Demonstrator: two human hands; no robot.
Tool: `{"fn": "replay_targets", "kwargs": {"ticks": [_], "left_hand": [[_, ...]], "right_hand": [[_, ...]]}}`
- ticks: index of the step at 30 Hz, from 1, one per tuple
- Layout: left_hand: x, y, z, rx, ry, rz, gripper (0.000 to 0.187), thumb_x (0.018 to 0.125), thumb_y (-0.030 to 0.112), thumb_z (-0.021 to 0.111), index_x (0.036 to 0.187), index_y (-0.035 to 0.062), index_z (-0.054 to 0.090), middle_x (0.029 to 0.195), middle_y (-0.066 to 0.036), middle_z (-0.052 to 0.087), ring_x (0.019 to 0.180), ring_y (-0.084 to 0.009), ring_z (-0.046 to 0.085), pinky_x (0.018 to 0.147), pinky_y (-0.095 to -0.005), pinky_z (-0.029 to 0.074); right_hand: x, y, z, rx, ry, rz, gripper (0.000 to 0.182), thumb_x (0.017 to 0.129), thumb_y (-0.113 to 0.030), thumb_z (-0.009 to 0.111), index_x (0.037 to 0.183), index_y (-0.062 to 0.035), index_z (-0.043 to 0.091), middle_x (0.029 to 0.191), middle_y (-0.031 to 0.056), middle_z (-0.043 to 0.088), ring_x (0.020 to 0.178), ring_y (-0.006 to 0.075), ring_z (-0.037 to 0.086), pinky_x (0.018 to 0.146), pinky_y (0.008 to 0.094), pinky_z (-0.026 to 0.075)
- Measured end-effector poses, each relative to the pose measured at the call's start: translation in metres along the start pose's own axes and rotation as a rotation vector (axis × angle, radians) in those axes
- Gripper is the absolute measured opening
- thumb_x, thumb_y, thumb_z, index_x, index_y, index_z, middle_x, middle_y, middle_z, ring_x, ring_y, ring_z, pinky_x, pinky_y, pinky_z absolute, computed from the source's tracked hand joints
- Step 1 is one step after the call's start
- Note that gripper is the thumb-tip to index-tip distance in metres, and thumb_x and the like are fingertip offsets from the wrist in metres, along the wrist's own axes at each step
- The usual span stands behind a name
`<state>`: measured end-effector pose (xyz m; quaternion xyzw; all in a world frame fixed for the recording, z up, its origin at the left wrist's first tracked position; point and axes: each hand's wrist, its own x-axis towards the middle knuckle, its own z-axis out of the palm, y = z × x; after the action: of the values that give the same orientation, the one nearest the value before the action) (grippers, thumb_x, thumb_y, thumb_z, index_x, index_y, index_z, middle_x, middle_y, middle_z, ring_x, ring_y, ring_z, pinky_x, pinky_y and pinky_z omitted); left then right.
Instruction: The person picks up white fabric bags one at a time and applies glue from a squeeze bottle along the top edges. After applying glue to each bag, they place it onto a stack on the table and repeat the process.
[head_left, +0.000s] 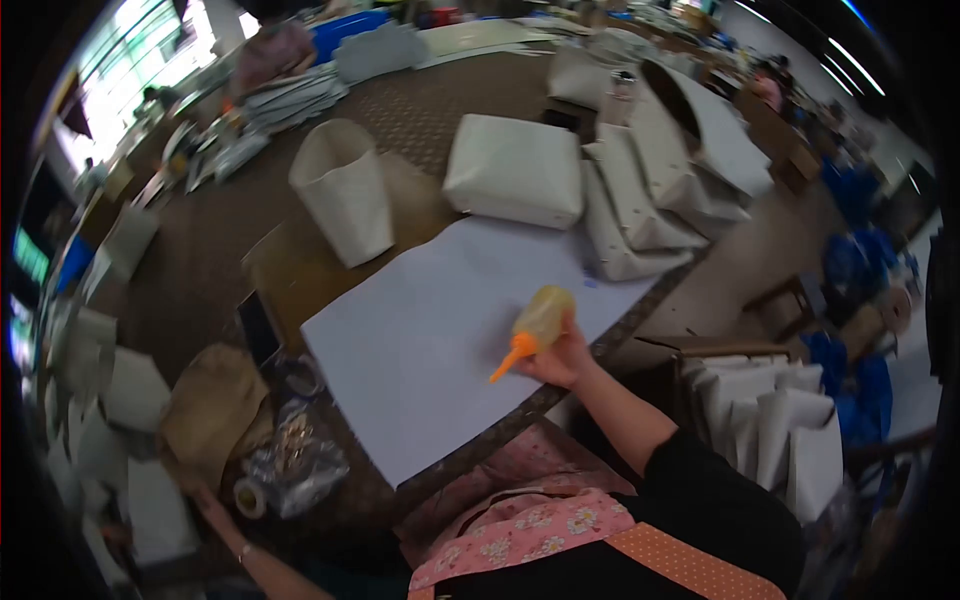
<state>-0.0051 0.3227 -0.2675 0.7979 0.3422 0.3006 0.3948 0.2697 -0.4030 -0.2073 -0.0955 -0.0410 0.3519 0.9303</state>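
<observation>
Right hand [562, 358], fingers clenched around a translucent yellow glue bottle [541, 318], orange nozzle tilted down-left over the white paper sheet [440, 340] at frame centre. Left hand [205, 500], lower left, beside a clear plastic bag [295, 462]; fingers' state unclear.

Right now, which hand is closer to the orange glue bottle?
Right. The right hand grips the glue bottle above the white sheet; the left hand reaches far off, near the plastic bag.
</observation>
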Motion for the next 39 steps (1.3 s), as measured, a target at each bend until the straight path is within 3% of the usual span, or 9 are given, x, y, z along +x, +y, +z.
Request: {"fn": "replay_targets", "kwargs": {"ticks": [3, 6, 12, 14, 17, 24, 30, 34, 39], "left_hand": [[-0.015, 0.032, -0.005, -0.192, -0.163, -0.180, 0.054, 0.094, 0.037, 0.037, 0.129, -0.0036, 0.037, 0.132, -0.012, 0.041, 0.120, -0.0190, 0.039, 0.101, -0.0297, 0.028], [-0.036, 0.106, 0.001, -0.129, -0.015, -0.200, 0.059, 0.089, 0.043, 0.045, 0.122, -0.0059, 0.045, 0.122, -0.014, 0.050, 0.111, -0.0224, 0.046, 0.094, -0.0299, 0.033], [-0.028, 0.114, -0.035, 0.050, 0.408, -0.284, 0.053, 0.084, 0.041, 0.055, 0.112, -0.0030, 0.050, 0.118, -0.016, 0.050, 0.111, -0.0265, 0.046, 0.091, -0.0371, 0.036], [-0.040, 0.166, -0.035, 0.518, 0.766, -0.666, 0.046, 0.080, 0.031, 0.060, 0.118, 0.0078, 0.046, 0.129, -0.015, 0.037, 0.122, -0.0330, 0.034, 0.092, -0.0486, 0.033], [-0.045, 0.115, -0.046, 0.911, 0.756, -0.448, 0.054, 0.076, 0.022, 0.064, 0.124, 0.0210, 0.041, 0.137, -0.013, 0.024, 0.128, -0.0363, 0.022, 0.090, -0.0599, 0.029], [-0.030, 0.128, -0.038, 1.222, 0.500, -0.088, 0.052, 0.073, 0.012, 0.062, 0.121, 0.0221, 0.045, 0.132, -0.004, 0.034, 0.128, -0.0291, 0.024, 0.088, -0.0657, 0.027], [-0.018, 0.137, -0.066, 0.967, 0.523, -0.264, 0.027, 0.076, 0.010, 0.058, 0.103, 0.0142, 0.059, 0.107, -0.006, 0.056, 0.103, -0.0264, 0.050, 0.084, -0.0542, 0.038], [-0.021, 0.171, -0.112, 0.849, 0.849, 0.348, 0.020, 0.084, 0.016, 0.055, 0.100, 0.0055, 0.061, 0.093, -0.012, 0.061, 0.087, -0.0301, 0.057, 0.079, -0.0367, 0.044], [-0.061, 0.300, -0.127, 0.336, 0.668, 0.212, 0.024, 0.086, 0.011, 0.055, 0.108, 0.0021, 0.058, 0.099, -0.009, 0.061, 0.087, -0.0162, 0.058, 0.076, -0.0276, 0.045]], "right_hand": [[0.001, 0.001, 0.000, -0.011, 0.100, -0.042, 0.062, 0.075, -0.056, 0.057, 0.120, -0.0138, 0.047, 0.116, 0.0087, 0.054, 0.106, 0.0271, 0.051, 0.091, 0.0445, 0.038], [0.001, 0.002, 0.003, 0.013, 0.038, -0.030, 0.062, 0.075, -0.056, 0.057, 0.118, -0.0123, 0.048, 0.116, 0.0082, 0.054, 0.105, 0.0264, 0.051, 0.093, 0.0456, 0.036], [0.003, 0.000, 0.006, -0.040, -0.061, 0.063, 0.062, 0.076, -0.057, 0.056, 0.119, -0.0118, 0.048, 0.118, 0.0081, 0.053, 0.107, 0.0279, 0.050, 0.095, 0.0494, 0.034], [0.005, 0.000, 0.006, -0.005, -0.066, 0.074, 0.062, 0.076, -0.056, 0.056, 0.119, -0.0128, 0.047, 0.118, 0.0079, 0.053, 0.109, 0.0299, 0.049, 0.096, 0.0511, 0.032], [0.005, 0.000, 0.009, -0.047, -0.055, 0.052, 0.063, 0.076, -0.056, 0.056, 0.119, -0.0111, 0.047, 0.117, 0.0087, 0.054, 0.110, 0.0299, 0.049, 0.096, 0.0504, 0.033], [0.004, 0.004, 0.007, -0.084, 0.022, -0.026, 0.062, 0.078, -0.058, 0.054, 0.118, -0.0103, 0.047, 0.116, 0.0085, 0.054, 0.106, 0.0262, 0.051, 0.093, 0.0478, 0.037], [0.005, 0.005, 0.011, -0.114, 0.012, -0.042, 0.058, 0.077, -0.055, 0.056, 0.115, -0.0115, 0.049, 0.115, 0.0066, 0.055, 0.105, 0.0264, 0.053, 0.092, 0.0466, 0.038], [0.003, 0.005, 0.012, -0.081, 0.053, -0.035, 0.058, 0.077, -0.055, 0.057, 0.115, -0.0117, 0.048, 0.112, 0.0061, 0.057, 0.103, 0.0268, 0.054, 0.091, 0.0463, 0.039], [0.002, 0.009, 0.011, -0.065, 0.041, -0.035, 0.059, 0.077, -0.051, 0.060, 0.118, -0.0109, 0.046, 0.116, 0.0099, 0.053, 0.107, 0.0289, 0.051, 0.090, 0.0466, 0.041]]}}
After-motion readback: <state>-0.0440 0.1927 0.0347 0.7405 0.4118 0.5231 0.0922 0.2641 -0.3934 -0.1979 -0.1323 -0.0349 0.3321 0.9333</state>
